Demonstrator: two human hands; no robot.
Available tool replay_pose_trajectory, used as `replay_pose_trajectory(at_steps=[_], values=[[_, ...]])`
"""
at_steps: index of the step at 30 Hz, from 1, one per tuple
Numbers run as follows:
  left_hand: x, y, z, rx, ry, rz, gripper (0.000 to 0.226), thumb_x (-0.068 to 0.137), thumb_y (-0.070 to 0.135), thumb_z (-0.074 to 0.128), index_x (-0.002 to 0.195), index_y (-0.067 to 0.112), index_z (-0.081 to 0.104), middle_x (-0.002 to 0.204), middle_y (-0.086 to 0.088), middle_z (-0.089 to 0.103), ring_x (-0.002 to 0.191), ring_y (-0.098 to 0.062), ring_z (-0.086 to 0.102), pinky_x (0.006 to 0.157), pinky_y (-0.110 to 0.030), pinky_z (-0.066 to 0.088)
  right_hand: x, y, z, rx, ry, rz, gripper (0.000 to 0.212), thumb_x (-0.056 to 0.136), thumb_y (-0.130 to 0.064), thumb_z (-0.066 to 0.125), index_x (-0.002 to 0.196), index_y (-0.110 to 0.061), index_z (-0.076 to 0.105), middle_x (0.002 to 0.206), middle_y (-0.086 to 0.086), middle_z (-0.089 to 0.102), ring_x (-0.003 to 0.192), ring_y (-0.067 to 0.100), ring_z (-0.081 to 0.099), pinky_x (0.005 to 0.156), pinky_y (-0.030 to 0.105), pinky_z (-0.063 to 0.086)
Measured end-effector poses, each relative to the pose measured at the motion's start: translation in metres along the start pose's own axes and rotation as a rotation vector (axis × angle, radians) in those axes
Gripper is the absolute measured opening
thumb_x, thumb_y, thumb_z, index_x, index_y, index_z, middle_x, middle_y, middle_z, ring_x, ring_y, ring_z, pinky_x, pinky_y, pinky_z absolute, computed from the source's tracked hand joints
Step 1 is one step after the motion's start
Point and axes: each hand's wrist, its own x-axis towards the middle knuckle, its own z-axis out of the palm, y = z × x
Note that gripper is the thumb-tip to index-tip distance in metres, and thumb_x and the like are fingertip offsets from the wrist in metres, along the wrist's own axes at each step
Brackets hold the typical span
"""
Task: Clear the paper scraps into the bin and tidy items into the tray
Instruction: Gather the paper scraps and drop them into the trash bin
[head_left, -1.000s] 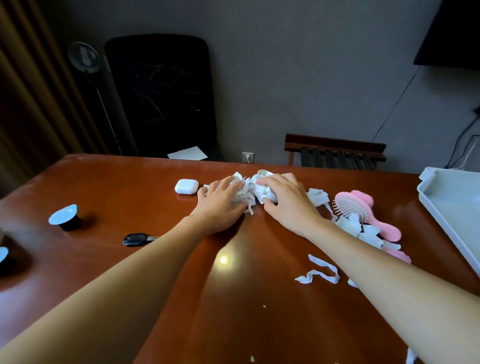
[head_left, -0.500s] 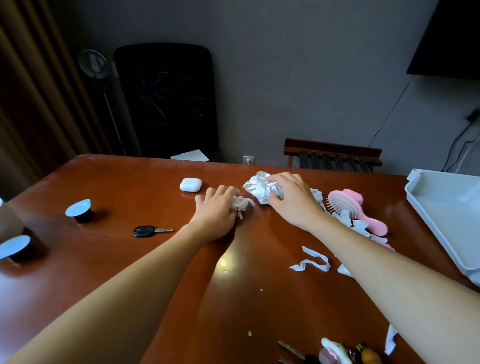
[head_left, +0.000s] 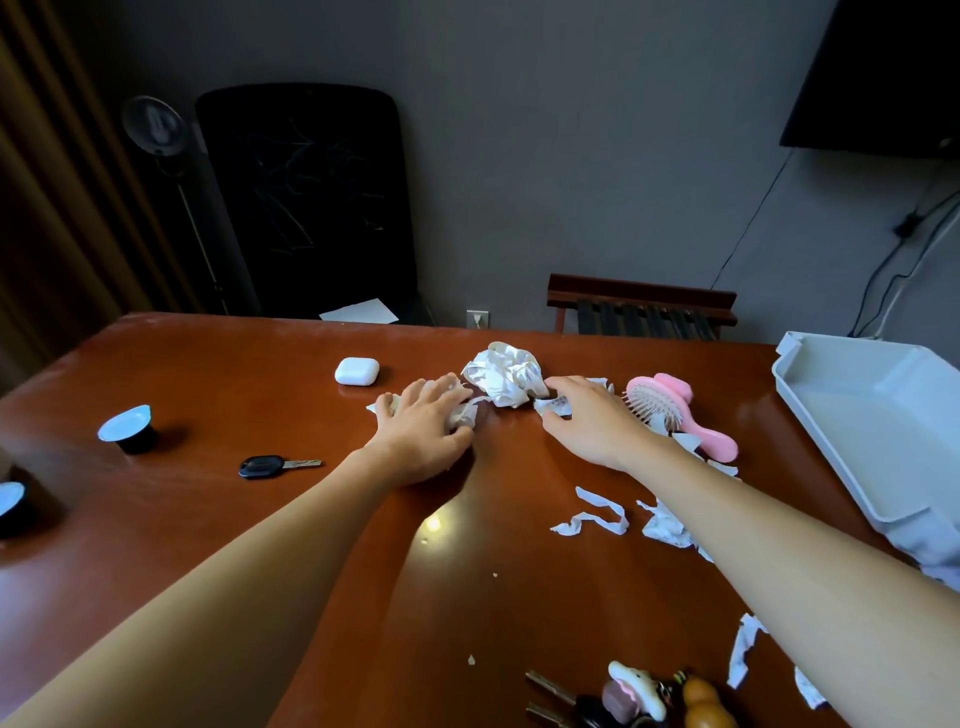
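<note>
Bottom edge of frame: bunch of metal keys with cartoon charms (head_left: 623, 696) on the glossy red-brown wooden table (head_left: 208, 374). Torn white paper strips (head_left: 740, 652) lie at lower right, just beside the right forearm.

Centre right: curled white paper strip (head_left: 592, 512) and more ragged white paper scraps (head_left: 665, 525), partly hidden under the forearm.

Centre left: black-headed car key (head_left: 262, 466), lying flat. Left edge: two black capsule cups with pale blue lids (head_left: 127, 428).

Centre: left hand (head_left: 421, 436) palm down, fingers close together and bent over a small clump of white paper scraps (head_left: 462, 413). Right hand (head_left: 592, 421) reaches forward, thumb and forefinger meeting on a small white scrap (head_left: 553, 404).

Right of the right hand: pink plastic hairbrush (head_left: 675, 410), scraps against it. Right edge: white plastic tray (head_left: 883, 426) on the table.

Beyond the hands: shiny white crumpled wad (head_left: 504, 374), between both hands' fingertips. Upper left of it: white rounded earbud case (head_left: 357, 371).

Behind the table: black office chair (head_left: 306, 197).
</note>
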Motion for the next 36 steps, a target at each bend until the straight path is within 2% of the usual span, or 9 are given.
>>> replay_pose_trajectory(at_steps=[3, 6, 11, 16, 24, 27, 33, 36], values=[[-0.008, 0.006, 0.0, 0.015, 0.046, 0.011, 0.046, 0.097, 0.042, 0.038, 0.143, 0.036, 0.04, 0.156, 0.008, 0.028, 0.145, -0.021, 0.015, 0.113, -0.054, 0.007, -0.008, 0.0, 0.001, -0.012, -0.004, -0.032, 0.049, 0.097, -0.031, 0.05, 0.145, -0.023, 0.042, 0.149, -0.001, 0.044, 0.133, 0.023, 0.043, 0.106, 0.038, 0.041], [-0.018, 0.01, -0.002, 0.013, 0.064, -0.001, 0.041, 0.098, 0.04, 0.038, 0.138, 0.034, 0.045, 0.148, 0.008, 0.034, 0.139, -0.021, 0.022, 0.111, -0.052, 0.014, -0.017, -0.003, 0.0, -0.017, -0.011, -0.067, 0.046, 0.097, -0.029, 0.05, 0.143, -0.024, 0.044, 0.146, -0.001, 0.047, 0.132, 0.023, 0.043, 0.105, 0.04, 0.041], [-0.033, 0.014, -0.003, 0.021, 0.029, -0.007, 0.038, 0.099, 0.037, 0.04, 0.137, 0.036, 0.045, 0.148, 0.007, 0.032, 0.14, -0.024, 0.02, 0.113, -0.055, 0.013, -0.034, -0.004, -0.001, 0.063, -0.04, -0.084, 0.045, 0.097, -0.024, 0.051, 0.141, -0.027, 0.046, 0.144, -0.004, 0.048, 0.13, 0.019, 0.046, 0.103, 0.035, 0.041], [-0.053, 0.018, -0.003, -0.003, 0.022, 0.023, 0.037, 0.1, 0.038, 0.04, 0.136, 0.039, 0.046, 0.148, 0.009, 0.034, 0.139, -0.023, 0.022, 0.11, -0.054, 0.014, -0.051, -0.006, -0.005, 0.142, -0.098, -0.121, 0.034, 0.095, -0.02, 0.053, 0.128, -0.028, 0.057, 0.132, -0.009, 0.054, 0.12, 0.012, 0.049, 0.094, 0.027, 0.04], [-0.085, 0.03, -0.006, -0.021, 0.032, 0.047, 0.044, 0.099, 0.035, 0.043, 0.143, 0.038, 0.039, 0.154, 0.011, 0.032, 0.144, -0.021, 0.016, 0.112, -0.056, 0.01, -0.07, -0.012, -0.006, 0.181, -0.099, -0.142, 0.038, 0.098, -0.023, 0.05, 0.131, -0.04, 0.055, 0.14, -0.012, 0.055, 0.13, 0.012, 0.048, 0.099, 0.027, 0.041], [-0.089, 0.032, -0.015, -0.051, 0.029, 0.018, 0.044, 0.099, 0.039, 0.042, 0.142, 0.039, 0.04, 0.156, 0.011, 0.028, 0.147, -0.022, 0.01, 0.114, -0.06, 0.005, -0.069, -0.016, -0.009, 0.165, -0.05, -0.142, 0.038, 0.098, -0.02, 0.051, 0.131, -0.038, 0.055, 0.141, -0.012, 0.054, 0.132, 0.013, 0.047, 0.098, 0.025, 0.039], [-0.085, 0.03, -0.022, -0.066, -0.029, 0.004, 0.058, 0.089, 0.065, 0.051, 0.142, 0.042, 0.039, 0.16, 0.012, 0.02, 0.15, -0.022, 0.001, 0.115, -0.062, -0.001, -0.061, -0.022, -0.015, 0.144, -0.052, -0.172, 0.039, 0.098, -0.02, 0.05, 0.135, -0.034, 0.053, 0.145, -0.007, 0.051, 0.128, 0.016, 0.051, 0.095, 0.024, 0.043], [-0.075, 0.029, -0.026, -0.056, -0.03, 0.024, 0.063, 0.085, 0.071, 0.051, 0.14, 0.044, 0.04, 0.161, 0.013, 0.019, 0.15, -0.02, 0.001, 0.115, -0.061, -0.001, -0.05, -0.025, -0.019, 0.14, -0.023, -0.161, 0.039, 0.098, -0.021, 0.049, 0.134, -0.036, 0.052, 0.149, -0.006, 0.046, 0.102, 0.02, 0.066, 0.08, 0.03, 0.056]])
